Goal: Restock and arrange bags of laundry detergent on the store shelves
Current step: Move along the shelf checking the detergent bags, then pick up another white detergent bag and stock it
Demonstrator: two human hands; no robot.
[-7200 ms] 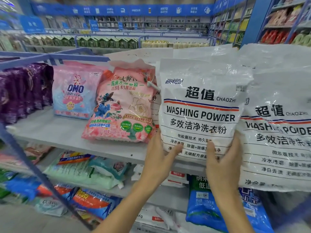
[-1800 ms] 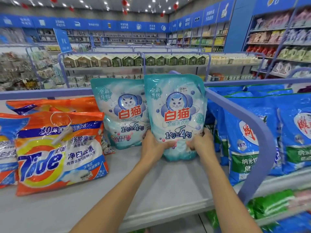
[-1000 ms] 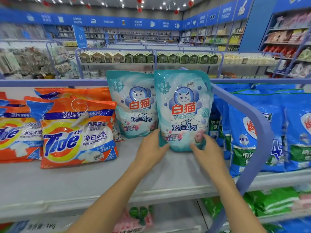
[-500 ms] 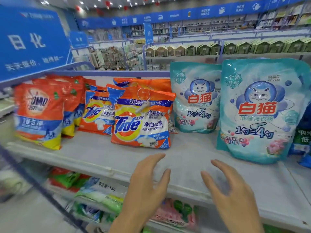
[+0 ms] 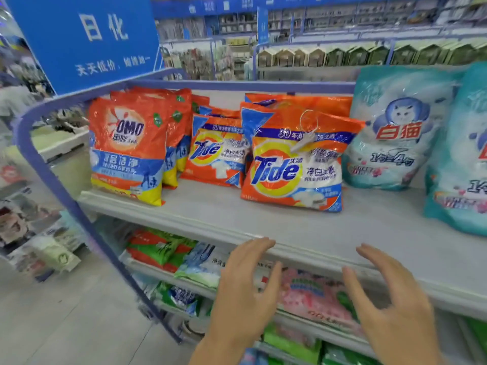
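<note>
Two empty hands in front of a grey shop shelf with soap bags

The left hand (image 5: pixel 245 293) and the right hand (image 5: pixel 390 304) are both open with fingers spread, holding nothing, near the front edge of the top shelf (image 5: pixel 263 219). Bags stand in a row on it: an orange OMO bag (image 5: pixel 126 151) at the left, a near Tide bag (image 5: pixel 295 159) in the middle with a far Tide bag (image 5: pixel 216 151) just left of it, and two pale blue cat bags (image 5: pixel 392 133) on the right. A pink bag (image 5: pixel 313 293) lies on the lower shelf under the hands. A blue rail (image 5: pixel 52 164) curves round the left end, with a big blue sign (image 5: pixel 87 38) above it. More shop shelves (image 5: pixel 369 54) stand far behind
</note>
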